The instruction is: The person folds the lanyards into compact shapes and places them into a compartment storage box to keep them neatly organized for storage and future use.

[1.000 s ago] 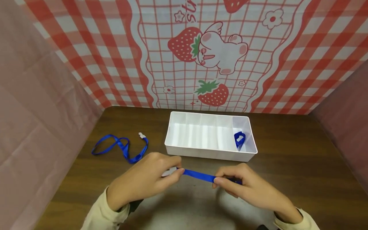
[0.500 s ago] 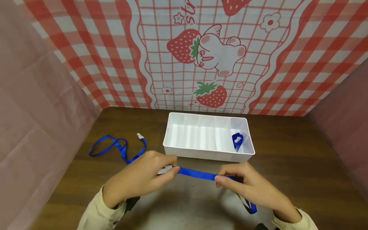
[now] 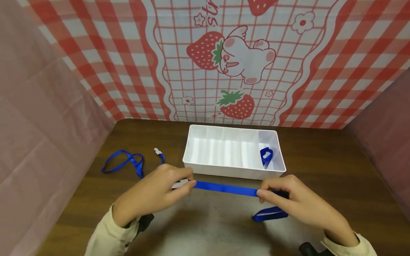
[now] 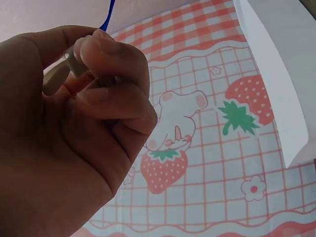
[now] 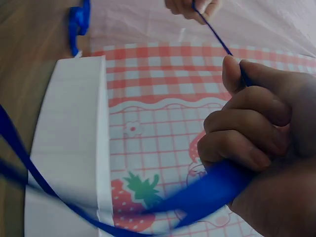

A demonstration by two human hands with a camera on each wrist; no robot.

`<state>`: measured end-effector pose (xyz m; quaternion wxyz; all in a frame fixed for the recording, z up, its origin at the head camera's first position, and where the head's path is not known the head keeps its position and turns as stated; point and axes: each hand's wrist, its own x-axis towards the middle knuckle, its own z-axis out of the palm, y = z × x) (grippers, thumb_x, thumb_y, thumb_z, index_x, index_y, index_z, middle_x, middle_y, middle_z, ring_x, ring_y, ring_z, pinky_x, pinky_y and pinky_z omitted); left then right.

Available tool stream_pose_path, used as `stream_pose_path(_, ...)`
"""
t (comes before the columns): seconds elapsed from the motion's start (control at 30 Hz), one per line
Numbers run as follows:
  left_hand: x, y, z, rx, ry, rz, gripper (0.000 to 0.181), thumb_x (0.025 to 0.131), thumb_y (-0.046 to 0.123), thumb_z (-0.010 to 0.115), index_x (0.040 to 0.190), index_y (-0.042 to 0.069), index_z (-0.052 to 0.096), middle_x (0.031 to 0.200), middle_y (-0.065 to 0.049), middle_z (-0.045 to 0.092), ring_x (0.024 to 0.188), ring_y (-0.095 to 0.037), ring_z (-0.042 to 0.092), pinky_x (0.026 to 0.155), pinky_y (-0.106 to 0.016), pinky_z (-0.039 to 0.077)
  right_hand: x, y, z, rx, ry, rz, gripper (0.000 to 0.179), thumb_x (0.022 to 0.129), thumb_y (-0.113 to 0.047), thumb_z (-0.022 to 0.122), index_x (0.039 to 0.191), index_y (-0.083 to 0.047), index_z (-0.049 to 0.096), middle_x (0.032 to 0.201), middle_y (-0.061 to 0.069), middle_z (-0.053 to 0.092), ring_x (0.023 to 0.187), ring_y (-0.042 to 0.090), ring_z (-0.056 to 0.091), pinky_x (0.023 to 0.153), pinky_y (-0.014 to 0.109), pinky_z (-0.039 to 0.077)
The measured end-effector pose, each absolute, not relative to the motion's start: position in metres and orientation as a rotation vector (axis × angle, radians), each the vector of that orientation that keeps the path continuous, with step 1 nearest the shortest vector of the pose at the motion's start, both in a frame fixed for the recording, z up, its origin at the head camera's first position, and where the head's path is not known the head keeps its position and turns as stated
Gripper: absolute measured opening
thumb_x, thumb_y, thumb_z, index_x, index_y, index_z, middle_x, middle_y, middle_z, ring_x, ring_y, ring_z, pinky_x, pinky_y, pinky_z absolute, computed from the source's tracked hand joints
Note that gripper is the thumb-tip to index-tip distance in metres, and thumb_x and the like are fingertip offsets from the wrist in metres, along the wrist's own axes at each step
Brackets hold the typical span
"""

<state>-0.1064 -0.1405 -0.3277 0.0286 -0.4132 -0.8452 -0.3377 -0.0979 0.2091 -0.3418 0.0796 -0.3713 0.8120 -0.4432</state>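
A blue lanyard [image 3: 225, 188] is stretched flat between my two hands, in front of the white box. My left hand [image 3: 153, 192] grips its pale plastic buckle [image 3: 180, 184], which also shows between the fingers in the left wrist view. My right hand [image 3: 296, 201] pinches the strap between thumb and forefinger. The rest of the strap [image 3: 270, 214] hangs in a loop below that hand; in the right wrist view it trails blurred from under the curled fingers. A second blue lanyard [image 3: 118, 165] lies loosely looped on the table at the left, partly hidden behind my left hand.
A white divided box [image 3: 234, 172] stands at the back of the brown wooden table [image 3: 333, 160]. Its rightmost compartment holds a folded blue lanyard [image 3: 266, 156]. Behind rises a red checked cloth [image 3: 121, 71] with strawberries; pink cloth [image 3: 41, 117] hangs at the left side.
My right hand has moved right along the strap, so the stretch between the hands is longer. My left hand has shifted slightly left with the buckle. A loop now hangs below my right hand.
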Motion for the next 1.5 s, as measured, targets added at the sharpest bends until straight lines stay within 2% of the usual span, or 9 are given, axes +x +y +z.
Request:
stream_pose_path(0.1, -0.106, -0.144, -0.329, -1.277, -2.614, -1.077, 0.027, 0.101, 0.013, 0.057, 0.076, 0.018, 0.048, 0.064, 0.015, 0.033, 0.055, 0.005, 0.033, 0.049, -0.015, 0.033, -0.096, 0.217, -0.342, -1.098, 2.430, -1.304, 0.029, 0.098, -0.001, 0.059, 0.090, -0.028, 0.065, 0.074, -0.018, 0.056, 0.063, 0.004, 0.050, 0.054, 0.020, 0.044)
stream_pose_path(0.33, -0.102, -0.155, -0.334, -1.263, -2.616, -1.178, 0.027, 0.103, 0.014, 0.055, 0.077, 0.019, 0.049, 0.064, 0.016, 0.031, 0.054, 0.005, 0.032, 0.047, -0.016, 0.034, -0.092, 0.232, -0.346, -1.069, 2.461, -1.335, 0.030, 0.097, 0.001, 0.059, 0.089, -0.028, 0.065, 0.075, -0.015, 0.059, 0.064, 0.007, 0.053, 0.056, 0.022, 0.046)
stream_pose_path(0.53, -0.099, -0.165, -0.339, -1.230, -2.607, -1.197, 0.026, 0.103, 0.013, 0.056, 0.079, 0.022, 0.051, 0.063, 0.018, 0.031, 0.053, 0.006, 0.030, 0.046, -0.015, 0.032, -0.085, 0.248, -0.354, -1.004, 2.526, -1.324, 0.031, 0.097, 0.001, 0.060, 0.086, -0.028, 0.064, 0.070, -0.015, 0.054, 0.060, 0.003, 0.046, 0.052, 0.020, 0.041)
stream_pose_path(0.73, -0.093, -0.175, -0.346, -1.137, -2.666, -1.198, 0.024, 0.103, 0.017, 0.057, 0.080, 0.025, 0.053, 0.065, 0.020, 0.031, 0.055, 0.004, 0.031, 0.049, -0.016, 0.033, -0.079, 0.265, -0.364, -0.976, 2.551, -1.341, 0.030, 0.096, 0.004, 0.059, 0.087, -0.025, 0.063, 0.071, -0.008, 0.054, 0.060, 0.007, 0.045, 0.049, 0.024, 0.038)
stream_pose_path(0.87, -0.087, -0.181, -0.352, -1.096, -2.704, -1.251, 0.023, 0.103, 0.017, 0.057, 0.082, 0.027, 0.054, 0.066, 0.020, 0.031, 0.055, 0.005, 0.030, 0.049, -0.016, 0.033, -0.075, 0.272, -0.365, -0.924, 2.568, -1.325, 0.030, 0.097, 0.001, 0.060, 0.086, -0.026, 0.063, 0.070, -0.009, 0.052, 0.061, 0.007, 0.045, 0.050, 0.024, 0.038)
stream_pose_path(1.1, -0.086, -0.189, -0.360, -1.055, -2.679, -1.262, 0.023, 0.102, 0.015, 0.057, 0.083, 0.027, 0.055, 0.064, 0.019, 0.034, 0.052, 0.007, 0.031, 0.045, -0.016, 0.032, -0.070, 0.283, -0.362, -0.909, 2.629, -1.298, 0.031, 0.096, 0.003, 0.060, 0.088, -0.026, 0.066, 0.073, -0.012, 0.057, 0.060, 0.007, 0.045, 0.050, 0.024, 0.038)
stream_pose_path(1.33, -0.090, -0.201, -0.363, -1.004, -2.692, -1.288, 0.022, 0.103, 0.015, 0.056, 0.085, 0.028, 0.055, 0.062, 0.017, 0.036, 0.047, 0.005, 0.033, 0.043, -0.018, 0.033, -0.063, 0.293, -0.363, -0.812, 2.726, -1.279, 0.029, 0.094, 0.002, 0.063, 0.089, -0.026, 0.070, 0.079, -0.011, 0.067, 0.072, 0.010, 0.056, 0.059, 0.026, 0.043)
stream_pose_path(1.5, -0.089, -0.207, -0.365, -0.963, -2.708, -1.333, 0.021, 0.103, 0.015, 0.055, 0.086, 0.027, 0.057, 0.060, 0.016, 0.041, 0.047, 0.003, 0.040, 0.042, -0.020, 0.038, -0.061, 0.301, -0.363, -0.787, 2.749, -1.271, 0.028, 0.094, 0.003, 0.062, 0.090, -0.024, 0.071, 0.082, -0.010, 0.069, 0.076, 0.009, 0.060, 0.063, 0.025, 0.046)
